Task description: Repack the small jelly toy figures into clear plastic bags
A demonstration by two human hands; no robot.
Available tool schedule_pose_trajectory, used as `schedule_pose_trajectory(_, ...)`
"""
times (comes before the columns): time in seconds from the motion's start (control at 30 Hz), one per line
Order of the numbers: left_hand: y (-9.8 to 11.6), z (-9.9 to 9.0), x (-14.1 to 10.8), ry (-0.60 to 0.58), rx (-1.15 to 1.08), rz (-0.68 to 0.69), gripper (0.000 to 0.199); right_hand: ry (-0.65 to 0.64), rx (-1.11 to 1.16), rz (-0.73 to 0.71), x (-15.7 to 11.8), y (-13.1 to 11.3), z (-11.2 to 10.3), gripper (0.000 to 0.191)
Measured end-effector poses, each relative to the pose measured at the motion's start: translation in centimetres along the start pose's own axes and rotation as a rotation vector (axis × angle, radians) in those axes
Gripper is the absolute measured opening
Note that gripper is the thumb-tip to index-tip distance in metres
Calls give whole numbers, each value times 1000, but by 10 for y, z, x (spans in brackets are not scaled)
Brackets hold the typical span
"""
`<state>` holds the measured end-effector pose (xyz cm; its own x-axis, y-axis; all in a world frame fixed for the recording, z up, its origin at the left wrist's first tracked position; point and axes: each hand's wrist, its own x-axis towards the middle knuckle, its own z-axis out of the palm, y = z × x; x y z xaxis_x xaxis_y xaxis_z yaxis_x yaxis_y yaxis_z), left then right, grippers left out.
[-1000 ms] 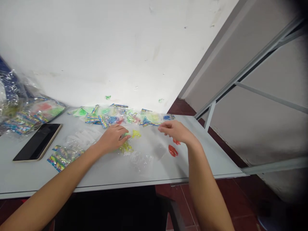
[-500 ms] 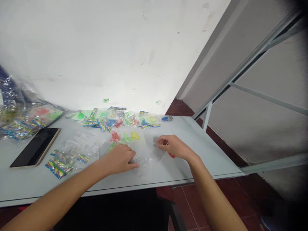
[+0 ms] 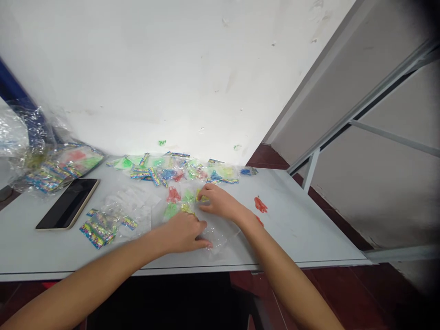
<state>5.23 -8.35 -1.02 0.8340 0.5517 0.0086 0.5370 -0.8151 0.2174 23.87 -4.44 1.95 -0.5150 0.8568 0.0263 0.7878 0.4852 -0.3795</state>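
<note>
My left hand (image 3: 185,231) lies palm down on a clear plastic bag (image 3: 216,238) near the table's front edge, its thumb stretched out to the side. Just beyond its fingers is a yellow-green piece (image 3: 187,208), partly covered. My right hand (image 3: 218,201) reaches over a small yellow toy piece (image 3: 202,195), finger and thumb apart around it; a firm grip does not show. Left of it lie a light green piece (image 3: 189,196), a red piece (image 3: 173,195) and another green piece (image 3: 170,211). Two red pieces rest right of my right forearm, one a hand-shaped toy (image 3: 260,205).
A phone (image 3: 68,204) lies at left beside empty-looking clear bags with colourful labels (image 3: 98,231). Filled small packets (image 3: 168,174) line the wall (image 3: 178,68). A large bag of packets (image 3: 68,165) sits at the far left. A metal frame (image 3: 311,169) stands right of the table (image 3: 302,229).
My right hand has moved left and away from me, from over the red pieces to the yellow piece. The red pieces now show more fully. My left hand stays on the bag.
</note>
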Motion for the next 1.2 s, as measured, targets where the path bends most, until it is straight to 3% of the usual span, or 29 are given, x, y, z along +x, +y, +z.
schedule_pose_trajectory(0.17, -4, -7, 3, 89, -37, -93, 59, 19, -24, -11, 16, -2, 5, 13)
schedule_pose_trajectory(0.33, -19, -20, 4, 211, -99, -242, 47, 162, 216, 50, 16, 20, 8, 9)
schedule_pose_trajectory(0.5, -44, -27, 5, 330, -45, -385, 38, 163, 440, 170, 13, 34, 10, 10)
schedule_pose_trajectory(0.67, -61, -19, 6, 386, -30, -260, 30, 108, 485, 146, 10, 33, 11, 10)
schedule_pose_trajectory(0.87, -57, -1, 12, 342, -25, -197, 37, 72, 437, 74, 10, 25, 13, 10)
schedule_pose_trajectory(1.1, -47, -4, 12, 252, -42, -141, 52, -3, 535, 75, 4, 26, 3, 18)
schedule_pose_trajectory(1.2, -43, -7, 11, 211, -20, -110, 53, 96, 572, 168, 0, 31, -4, 21)
